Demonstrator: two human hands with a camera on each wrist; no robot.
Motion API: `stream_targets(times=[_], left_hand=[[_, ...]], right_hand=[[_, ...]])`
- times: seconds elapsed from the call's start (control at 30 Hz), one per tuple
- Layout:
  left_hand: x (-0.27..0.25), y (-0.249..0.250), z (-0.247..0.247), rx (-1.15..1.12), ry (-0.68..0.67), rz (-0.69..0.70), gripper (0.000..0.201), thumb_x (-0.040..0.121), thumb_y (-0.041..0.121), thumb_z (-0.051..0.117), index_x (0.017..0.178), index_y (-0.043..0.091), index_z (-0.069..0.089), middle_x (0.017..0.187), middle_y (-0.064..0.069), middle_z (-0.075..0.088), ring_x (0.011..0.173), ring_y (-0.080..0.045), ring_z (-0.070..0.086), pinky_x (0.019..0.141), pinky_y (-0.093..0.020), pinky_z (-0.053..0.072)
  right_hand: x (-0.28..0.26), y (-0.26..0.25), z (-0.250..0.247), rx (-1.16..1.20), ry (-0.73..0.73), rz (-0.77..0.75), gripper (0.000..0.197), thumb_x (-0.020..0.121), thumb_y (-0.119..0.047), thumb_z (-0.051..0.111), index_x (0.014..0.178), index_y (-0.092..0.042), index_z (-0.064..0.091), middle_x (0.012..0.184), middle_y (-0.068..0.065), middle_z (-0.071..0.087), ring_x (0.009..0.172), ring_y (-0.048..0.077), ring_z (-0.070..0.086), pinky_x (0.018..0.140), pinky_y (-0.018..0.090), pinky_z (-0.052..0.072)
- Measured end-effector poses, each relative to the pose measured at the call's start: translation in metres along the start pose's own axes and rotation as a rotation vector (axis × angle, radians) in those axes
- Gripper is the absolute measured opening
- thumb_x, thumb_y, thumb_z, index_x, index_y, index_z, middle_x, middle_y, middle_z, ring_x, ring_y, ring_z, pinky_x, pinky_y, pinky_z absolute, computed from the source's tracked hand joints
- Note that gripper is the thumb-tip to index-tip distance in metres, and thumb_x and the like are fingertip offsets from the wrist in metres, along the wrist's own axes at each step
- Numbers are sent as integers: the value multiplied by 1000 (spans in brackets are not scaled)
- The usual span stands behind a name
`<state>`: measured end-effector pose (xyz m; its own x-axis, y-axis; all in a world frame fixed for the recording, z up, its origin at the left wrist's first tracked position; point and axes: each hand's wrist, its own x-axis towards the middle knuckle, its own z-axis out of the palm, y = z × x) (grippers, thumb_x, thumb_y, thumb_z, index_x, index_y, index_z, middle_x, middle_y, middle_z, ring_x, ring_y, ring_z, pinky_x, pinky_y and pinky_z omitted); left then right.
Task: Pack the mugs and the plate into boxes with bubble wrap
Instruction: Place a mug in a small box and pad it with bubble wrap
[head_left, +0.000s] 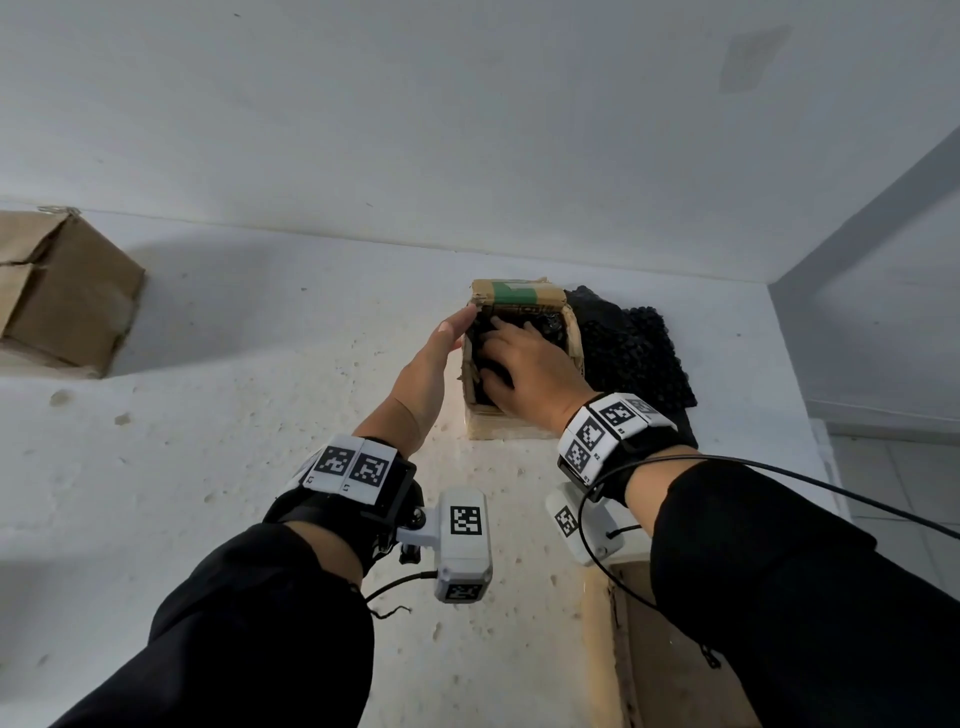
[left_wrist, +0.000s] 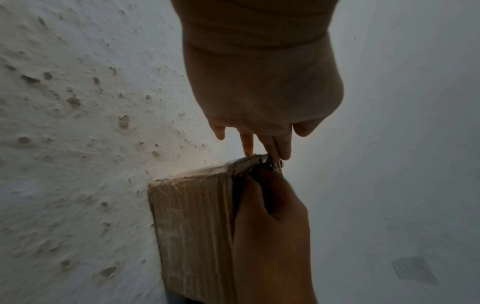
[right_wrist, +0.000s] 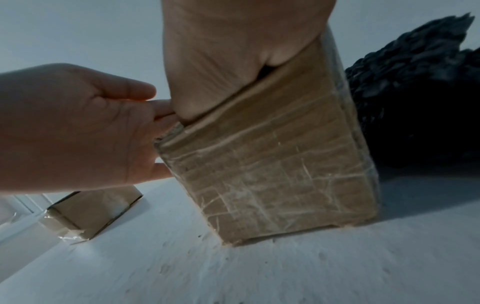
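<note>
Spreading under both hands: white pitted tabletop (head_left: 218, 415). Big cardboard box (head_left: 62, 291) far left of left hand. Black bubble wrap (head_left: 634, 353) heaped just right of right hand. Small taped box (right_wrist: 275, 164) upright between hands. Left hand (head_left: 436, 353) flat, fingers straight against box's left wall. Right hand (head_left: 524, 364) reaches inside onto dark wrap; finger curl hidden, grip unclear.
</note>
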<state>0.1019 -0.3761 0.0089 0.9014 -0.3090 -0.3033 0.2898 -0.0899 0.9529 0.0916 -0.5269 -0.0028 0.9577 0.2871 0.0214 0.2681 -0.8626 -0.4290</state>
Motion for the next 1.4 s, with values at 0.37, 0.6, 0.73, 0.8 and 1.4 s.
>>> stream_targets(times=[0.37,0.6,0.73,0.8,1.4], left_hand=[[0,-1,1,1,9,2,42,103,35,23,139,35,45,145,11,42,133,-4,34,110,-28,21],[0,-3,-1,32,-13,-4,41,103,39,23,137,40,46,145,11,43,134,-6,33,115,-34,19],[0,-4,-2,46,-35,8,42,103,37,21,138,41,44,145,12,42,134,-5,33,113,-34,18],[0,-5,-1,49,-38,14,42,103,37,20,138,40,43,145,13,41,133,-4,33,112,-32,18],[-1,-5,-3,45,-58,35,44,104,34,18,141,35,41,148,14,37,132,-2,31,104,-24,17]], right_hand=[[7,-13,-4,-396,-228,52,34,94,-32,36,117,-20,58,132,-3,46,132,25,29,109,57,18],[16,-19,3,-226,-104,195,24,87,-19,53,107,-16,64,123,3,49,120,28,41,113,50,21],[-2,-13,6,-165,210,209,36,71,-18,72,103,-9,58,110,12,51,101,33,50,88,44,45],[-6,-14,0,-211,181,285,49,74,-33,71,111,-8,52,113,15,48,107,33,46,90,39,40],[19,-12,-10,-216,-141,421,72,75,-42,70,130,-9,37,126,13,43,115,31,45,92,39,42]])
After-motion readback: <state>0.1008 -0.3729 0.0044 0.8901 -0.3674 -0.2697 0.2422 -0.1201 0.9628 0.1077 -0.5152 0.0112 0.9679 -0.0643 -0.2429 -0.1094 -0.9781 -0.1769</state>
